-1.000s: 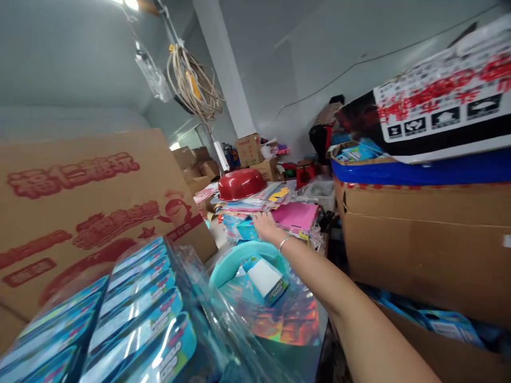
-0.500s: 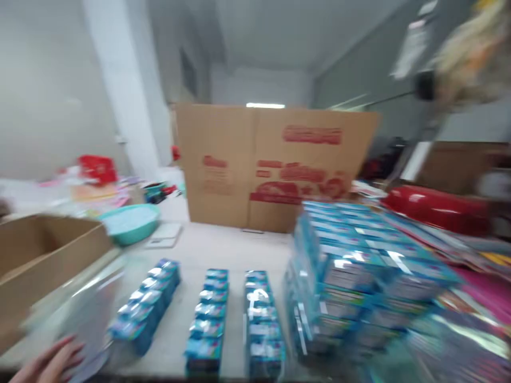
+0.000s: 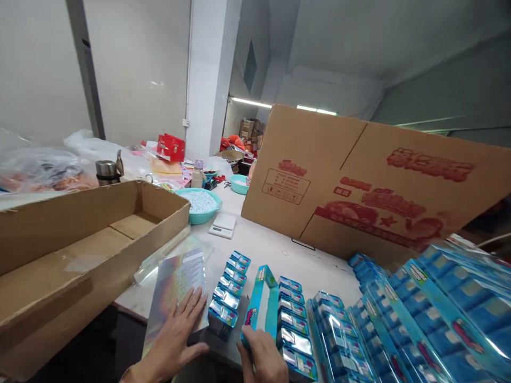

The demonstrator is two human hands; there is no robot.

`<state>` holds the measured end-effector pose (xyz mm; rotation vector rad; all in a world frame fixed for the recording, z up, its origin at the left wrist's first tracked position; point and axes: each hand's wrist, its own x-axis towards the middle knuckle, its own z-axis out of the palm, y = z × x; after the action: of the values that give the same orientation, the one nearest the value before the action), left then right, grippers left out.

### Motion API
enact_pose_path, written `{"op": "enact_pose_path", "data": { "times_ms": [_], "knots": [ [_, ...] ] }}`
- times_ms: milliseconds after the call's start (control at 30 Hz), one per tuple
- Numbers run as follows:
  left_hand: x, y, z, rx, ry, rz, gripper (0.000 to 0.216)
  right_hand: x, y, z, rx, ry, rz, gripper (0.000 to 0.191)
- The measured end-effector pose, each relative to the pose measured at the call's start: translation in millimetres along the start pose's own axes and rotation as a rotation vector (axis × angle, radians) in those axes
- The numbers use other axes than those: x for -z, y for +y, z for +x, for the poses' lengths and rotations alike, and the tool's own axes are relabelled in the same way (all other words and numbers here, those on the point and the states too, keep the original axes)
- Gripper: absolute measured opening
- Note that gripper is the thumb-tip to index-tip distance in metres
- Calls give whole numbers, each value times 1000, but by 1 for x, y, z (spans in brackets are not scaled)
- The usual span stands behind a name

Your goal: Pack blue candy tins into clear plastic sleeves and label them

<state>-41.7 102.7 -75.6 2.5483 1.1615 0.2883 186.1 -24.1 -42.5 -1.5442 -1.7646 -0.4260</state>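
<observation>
One blue carton (image 3: 272, 302) brought in, right hand (image 3: 265, 357) gripping it, left hand (image 3: 174, 331) flat on one shiny sheet (image 3: 172, 283)

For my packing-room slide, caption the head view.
Left hand spread on a shiny sheet, right hand holding a blue carton between rows of small packs.

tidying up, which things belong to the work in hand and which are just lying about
Likely in use:
iridescent sheet under left hand
blue carton in right hand
small blue boxes

Probably lying about:
steel flask
red package
</observation>
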Motion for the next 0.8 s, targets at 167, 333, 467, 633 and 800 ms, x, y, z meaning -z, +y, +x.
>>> {"op": "enact_pose_path", "data": {
  "times_ms": [167, 333, 467, 633, 800],
  "knots": [
    [6, -38, 22, -34, -123, 220, 93, -48, 34, -33, -82, -240, -49, 46],
    [13, -83, 36, -56, -194, 214, 86, -55, 70, -51, -45, -428, -162, 54],
    [13, -92, 42, 2, -253, -94, 97, -38, 102, -44, -50, -507, -182, 48],
    [14, -41, 75, 350, 96, -942, 78, -32, 100, -40, -119, -549, -159, 31],
    [20, 16, 136, 530, 247, -1560, 65, -45, 62, -51, 96, -520, -29, 40]
  ]
}}
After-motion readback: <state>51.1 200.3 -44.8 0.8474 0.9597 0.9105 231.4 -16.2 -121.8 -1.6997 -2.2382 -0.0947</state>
